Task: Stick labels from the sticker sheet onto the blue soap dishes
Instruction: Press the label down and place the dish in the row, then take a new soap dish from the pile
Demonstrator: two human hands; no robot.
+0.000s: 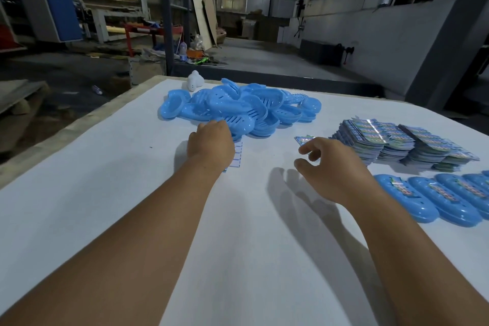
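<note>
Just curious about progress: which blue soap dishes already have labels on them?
The row of dishes at the table's right edge; each carries a colourful label, unlike the bare heap of dishes.

I am reading no text here: the glossy multicoloured printed labels [402, 137] stacked on the white table [105, 193] and those stuck on the blue oval plastic soap dishes [449, 198] are showing only blurred print.

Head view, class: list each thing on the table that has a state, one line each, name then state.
left hand: reaching into the pile, fingers hidden
right hand: loosely curled, holding nothing
pile of blue soap dishes: heaped, unlabelled
row of soap dishes: labelled, lined up
sticker sheet: flat, partly covered by hand
label stacks: stacked
</note>
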